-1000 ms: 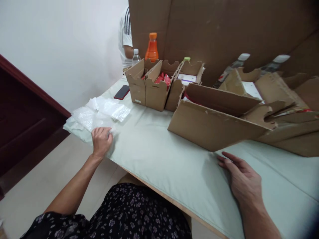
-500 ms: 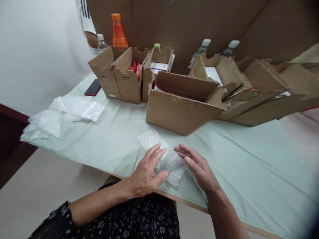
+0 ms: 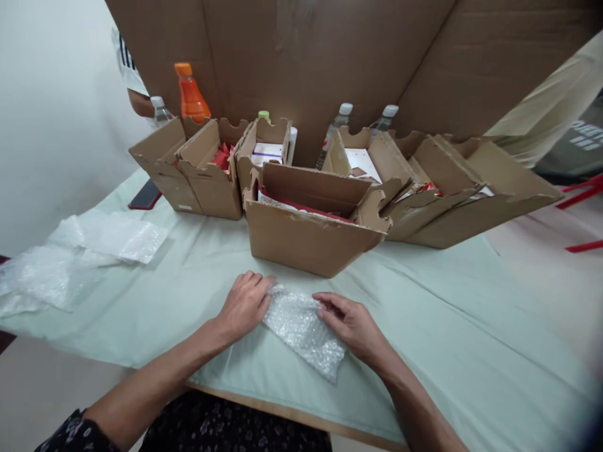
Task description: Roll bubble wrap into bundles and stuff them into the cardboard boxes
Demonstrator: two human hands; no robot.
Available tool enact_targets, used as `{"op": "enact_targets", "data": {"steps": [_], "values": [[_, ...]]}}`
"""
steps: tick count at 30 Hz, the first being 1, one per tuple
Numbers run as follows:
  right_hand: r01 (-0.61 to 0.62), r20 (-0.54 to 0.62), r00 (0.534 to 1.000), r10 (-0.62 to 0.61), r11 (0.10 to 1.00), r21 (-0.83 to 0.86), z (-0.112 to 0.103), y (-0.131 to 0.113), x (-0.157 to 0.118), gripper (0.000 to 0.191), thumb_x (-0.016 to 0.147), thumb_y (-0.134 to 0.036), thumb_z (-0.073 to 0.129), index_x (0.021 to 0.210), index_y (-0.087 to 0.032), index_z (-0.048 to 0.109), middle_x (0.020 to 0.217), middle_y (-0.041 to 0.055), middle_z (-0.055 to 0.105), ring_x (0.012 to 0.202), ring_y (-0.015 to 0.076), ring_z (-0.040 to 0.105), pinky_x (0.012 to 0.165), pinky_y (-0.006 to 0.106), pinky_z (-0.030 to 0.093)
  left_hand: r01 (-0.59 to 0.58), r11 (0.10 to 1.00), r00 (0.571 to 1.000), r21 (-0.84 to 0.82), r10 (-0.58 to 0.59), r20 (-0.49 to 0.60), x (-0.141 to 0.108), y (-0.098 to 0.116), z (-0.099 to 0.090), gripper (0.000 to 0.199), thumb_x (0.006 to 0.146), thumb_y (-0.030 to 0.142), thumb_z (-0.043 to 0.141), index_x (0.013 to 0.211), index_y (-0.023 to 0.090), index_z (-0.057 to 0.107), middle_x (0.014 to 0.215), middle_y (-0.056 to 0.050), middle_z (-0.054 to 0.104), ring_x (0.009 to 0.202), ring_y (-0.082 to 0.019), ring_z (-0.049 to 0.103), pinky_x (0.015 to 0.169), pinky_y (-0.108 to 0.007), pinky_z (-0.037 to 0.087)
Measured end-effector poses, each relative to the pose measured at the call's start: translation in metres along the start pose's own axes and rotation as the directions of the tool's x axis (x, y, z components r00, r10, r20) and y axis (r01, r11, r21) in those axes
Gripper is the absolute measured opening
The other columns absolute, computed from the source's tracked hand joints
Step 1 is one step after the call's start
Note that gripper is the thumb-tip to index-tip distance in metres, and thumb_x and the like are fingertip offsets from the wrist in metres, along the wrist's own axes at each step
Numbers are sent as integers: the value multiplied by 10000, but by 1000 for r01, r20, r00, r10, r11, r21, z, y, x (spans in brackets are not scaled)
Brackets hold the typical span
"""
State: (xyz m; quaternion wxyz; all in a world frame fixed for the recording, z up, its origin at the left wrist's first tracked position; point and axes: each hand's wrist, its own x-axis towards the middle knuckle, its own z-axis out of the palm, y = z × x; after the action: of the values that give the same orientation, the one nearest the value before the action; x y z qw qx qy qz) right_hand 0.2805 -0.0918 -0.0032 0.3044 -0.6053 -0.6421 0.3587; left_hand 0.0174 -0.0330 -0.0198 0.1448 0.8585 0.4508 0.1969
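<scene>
A piece of bubble wrap (image 3: 304,329) lies on the pale green cloth between my hands, its lower corner toward the table's front edge. My left hand (image 3: 245,304) is closed on its upper left corner, fingers curled over it. On the other side, my right hand (image 3: 348,320) has curled fingers and thumb pinching the wrap's right edge. Just beyond stands an open cardboard box (image 3: 306,242) with something red and white inside.
More bubble wrap (image 3: 113,235) lies at the left, near a dark phone (image 3: 145,196). Behind stand further cardboard boxes (image 3: 211,191), an orange bottle (image 3: 192,97) and clear bottles (image 3: 336,125) against a cardboard panel (image 3: 311,63). A person's arm shows at upper left.
The view has shifted, so the boxes appear lower and further left. My left hand has moved to the wrap's upper left corner and closed; my right fingers have curled onto its edge.
</scene>
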Motion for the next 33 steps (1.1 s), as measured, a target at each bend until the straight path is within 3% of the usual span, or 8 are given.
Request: {"op": "enact_targets", "data": {"steps": [5,8,14,16,23,28,31,33], "values": [[-70,-201,977,65,997,-16,-5,13,9,318,868,-392,612,1060,-203,779,850,67,781,746,224,717,749,375,600,104,983,983,-150,-125,-136,2,-12,-11,71,840,217,568,875,212,629,872,-66,666,852,-245,634,800,-399,524],[-77,-210,975,75,997,-3,-2,15,7,339,877,-429,639,1086,-198,774,907,81,785,784,234,717,787,400,604,203,937,964,-283,-242,-110,5,-16,-22,95,794,303,610,799,220,564,863,-38,641,791,-203,622,743,-353,513],[13,-159,987,-25,997,-77,4,14,3,203,910,-362,623,964,-264,793,953,71,784,904,260,722,909,459,582,391,787,909,-478,-413,65,10,-14,-23,413,780,360,664,1156,194,619,806,13,648,644,-144,583,626,-291,466],[29,-181,983,-45,996,-90,5,14,3,209,929,-356,597,923,-269,787,935,65,784,911,259,722,913,451,577,358,788,921,-500,-385,52,9,-15,-22,427,798,314,640,1208,193,639,749,29,615,635,-138,566,613,-277,452],[7,-285,958,-12,1000,-19,1,13,4,181,879,-328,612,851,-217,752,845,44,761,757,201,674,760,344,549,157,849,968,-505,-234,-92,6,-17,-21,148,854,232,607,897,194,744,890,-36,693,730,-144,612,667,-277,501],[-106,-254,956,149,979,174,-7,13,2,193,840,-376,655,801,-197,714,718,6,668,631,146,547,620,287,426,-19,844,981,-535,-87,-172,5,-18,-26,129,834,180,626,820,200,753,1109,-90,725,1074,-238,683,960,-410,551],[-114,-259,944,203,941,320,-9,14,1,216,811,-405,693,772,-193,690,698,-10,621,628,125,502,612,271,389,-128,808,985,-575,34,-172,3,-22,-40,150,818,160,626,753,219,748,1251,-98,726,1320,-313,591,1130,-544,461],[-106,-274,936,222,917,384,-9,15,2,215,792,-403,707,768,-191,682,697,-13,608,632,120,493,612,265,385,-171,745,985,-644,141,-98,2,-25,-52,161,824,197,637,737,241,765,1349,-89,708,1456,-348,483,1193,-611,380]]}}
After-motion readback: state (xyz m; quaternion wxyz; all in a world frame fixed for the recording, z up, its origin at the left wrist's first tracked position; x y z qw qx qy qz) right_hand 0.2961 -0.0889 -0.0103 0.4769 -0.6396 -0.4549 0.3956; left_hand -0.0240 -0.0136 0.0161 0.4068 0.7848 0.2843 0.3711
